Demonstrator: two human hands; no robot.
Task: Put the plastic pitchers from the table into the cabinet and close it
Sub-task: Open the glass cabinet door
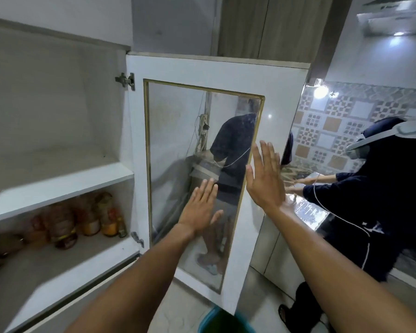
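Note:
A white cabinet door with a gold-framed glass pane stands swung open in front of me. My left hand lies flat with fingers spread on the lower part of the pane. My right hand is flat and open against the door's right frame, higher up. Neither hand holds anything. To the left the cabinet is open: its upper shelf looks bare, and no plastic pitcher is in view.
Several orange-labelled bottles and jars stand on the lower shelf at the left. Two metal hinges fix the door. A mirrored surface at the right reflects a person in dark clothes. A teal bucket rim sits below the door.

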